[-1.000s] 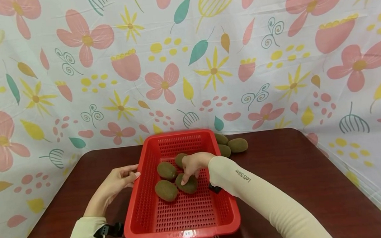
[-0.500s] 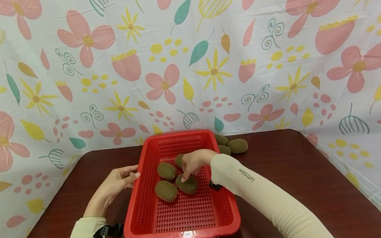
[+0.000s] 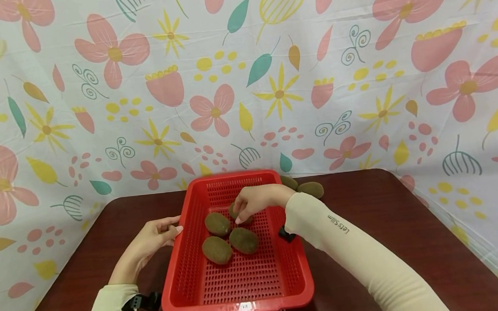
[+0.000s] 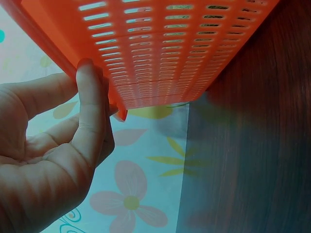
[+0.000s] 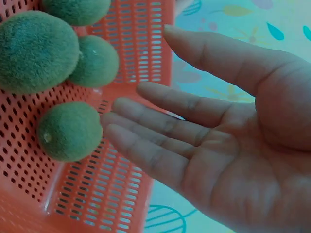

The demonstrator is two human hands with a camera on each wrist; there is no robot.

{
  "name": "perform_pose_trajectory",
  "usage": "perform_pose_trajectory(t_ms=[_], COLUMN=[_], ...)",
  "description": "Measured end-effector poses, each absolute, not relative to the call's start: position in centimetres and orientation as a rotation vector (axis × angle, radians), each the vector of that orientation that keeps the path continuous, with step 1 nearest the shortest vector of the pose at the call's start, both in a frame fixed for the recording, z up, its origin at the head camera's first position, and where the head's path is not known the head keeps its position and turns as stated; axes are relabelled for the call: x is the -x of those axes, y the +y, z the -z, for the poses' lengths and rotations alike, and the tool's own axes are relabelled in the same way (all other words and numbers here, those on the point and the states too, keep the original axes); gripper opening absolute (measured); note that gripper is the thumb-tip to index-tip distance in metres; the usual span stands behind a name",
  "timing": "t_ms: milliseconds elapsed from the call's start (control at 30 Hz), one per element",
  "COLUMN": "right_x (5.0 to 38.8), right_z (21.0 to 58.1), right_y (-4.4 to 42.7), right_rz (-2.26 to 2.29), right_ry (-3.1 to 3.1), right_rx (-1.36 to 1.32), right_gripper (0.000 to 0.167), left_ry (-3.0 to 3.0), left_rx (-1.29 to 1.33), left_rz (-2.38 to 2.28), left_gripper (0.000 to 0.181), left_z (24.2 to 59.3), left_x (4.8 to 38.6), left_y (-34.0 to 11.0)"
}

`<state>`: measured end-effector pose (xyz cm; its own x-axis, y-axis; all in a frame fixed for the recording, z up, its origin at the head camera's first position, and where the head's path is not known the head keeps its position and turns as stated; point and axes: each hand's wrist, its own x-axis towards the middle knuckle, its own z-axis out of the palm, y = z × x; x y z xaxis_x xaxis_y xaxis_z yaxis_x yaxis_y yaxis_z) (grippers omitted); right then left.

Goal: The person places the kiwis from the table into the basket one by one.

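Several brown fuzzy kiwis lie in a red plastic basket (image 3: 240, 308), three of them plainly seen: one at the left (image 3: 218, 224), one nearest (image 3: 217, 250) and one at the right (image 3: 243, 241). My right hand (image 3: 257, 202) hovers over the far kiwi (image 3: 233, 210) and partly hides it. The right wrist view shows that hand with straight, spread fingers and a bare palm, its fingertips close beside a kiwi (image 5: 69, 131); whether they touch is unclear. At the basket's left rim, my left hand (image 3: 154, 238) pinches the edge between thumb and fingers, as the left wrist view also shows.
More kiwis (image 3: 311, 190) lie on the dark wooden table (image 3: 374, 214) behind the basket's right side, partly covered by the right arm. A flower-patterned cloth (image 3: 278, 69) hangs along the table's back and sides.
My right hand has lifted off the right kiwi and moved back, over the far kiwi. The right kiwi now shows whole. My left hand and the basket stay put.
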<state>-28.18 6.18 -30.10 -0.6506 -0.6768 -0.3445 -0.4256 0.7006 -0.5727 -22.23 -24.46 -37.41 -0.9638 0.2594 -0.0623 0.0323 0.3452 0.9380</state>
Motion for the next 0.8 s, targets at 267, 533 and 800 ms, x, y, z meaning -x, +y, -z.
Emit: perform_pose_trajectory(t_ms=[267, 533, 800], right_x=[28.6, 29.6, 31.1], right_z=[29.3, 29.1, 30.4], right_y=[7.9, 11.3, 15.6], right_rz=[0.768, 0.96, 1.117], right_ry=[2.421, 2.51, 2.568], right_rx=[0.898, 0.917, 0.791], right_gripper=[0.035, 0.035, 0.041], left_ry=[2.408, 2.399, 2.391], left_rx=[-0.274, -0.248, -0.252], left_rz=[-1.665, -1.669, -1.668], left_gripper=[0.053, 0.054, 0.055], left_z=[37.4, 37.1, 37.3], left_x=[22.2, 22.1, 22.1], left_y=[-24.5, -24.5, -24.5])
